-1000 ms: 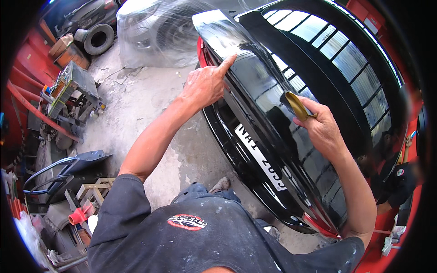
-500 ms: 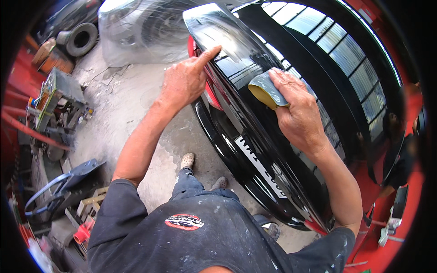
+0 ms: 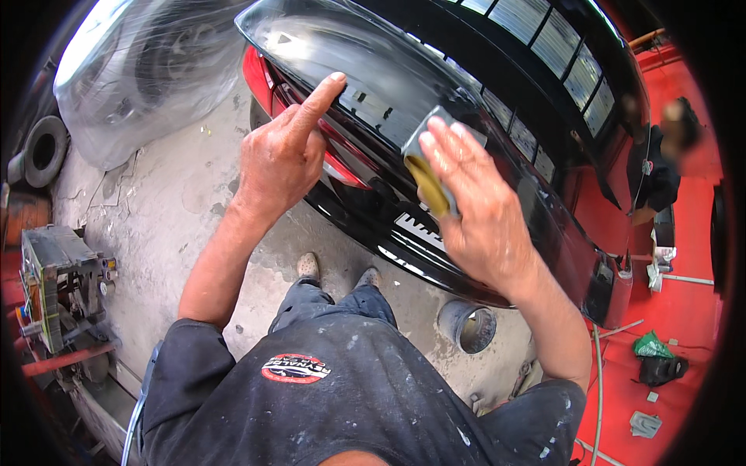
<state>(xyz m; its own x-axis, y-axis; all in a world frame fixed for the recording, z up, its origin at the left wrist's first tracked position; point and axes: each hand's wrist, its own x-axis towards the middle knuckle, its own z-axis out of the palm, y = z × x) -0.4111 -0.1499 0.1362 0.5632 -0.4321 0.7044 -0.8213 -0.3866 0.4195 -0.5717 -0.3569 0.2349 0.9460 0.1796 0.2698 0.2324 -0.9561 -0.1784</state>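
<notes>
A sheet of sandpaper (image 3: 431, 167), grey on one side and yellowish on the other, is bent under my right hand (image 3: 482, 198). That hand presses it onto the black car's rear lid (image 3: 388, 85), its fingers laid together along the sheet. Whether a block sits inside the bend is hidden. A dull, hazy patch covers the lid's upper left part, while glossy black lies around it. My left hand (image 3: 284, 155) holds nothing; its index finger points out at the lid's rear edge and the other fingers curl in. Below it is the red tail light (image 3: 342, 159).
Plastic sheeting (image 3: 140, 93) wraps a vehicle at the upper left. A grey bucket (image 3: 470, 326) stands on the concrete near my feet. Workshop clutter (image 3: 58, 272) fills the left side. On the right, another person (image 3: 660, 163) stands on a red floor by a green bag (image 3: 650, 344).
The view has shifted, bringing the bucket and more red floor into sight. Along the lid, both hands now appear farther from its left end. My right fingers lie flatter on the sandpaper.
</notes>
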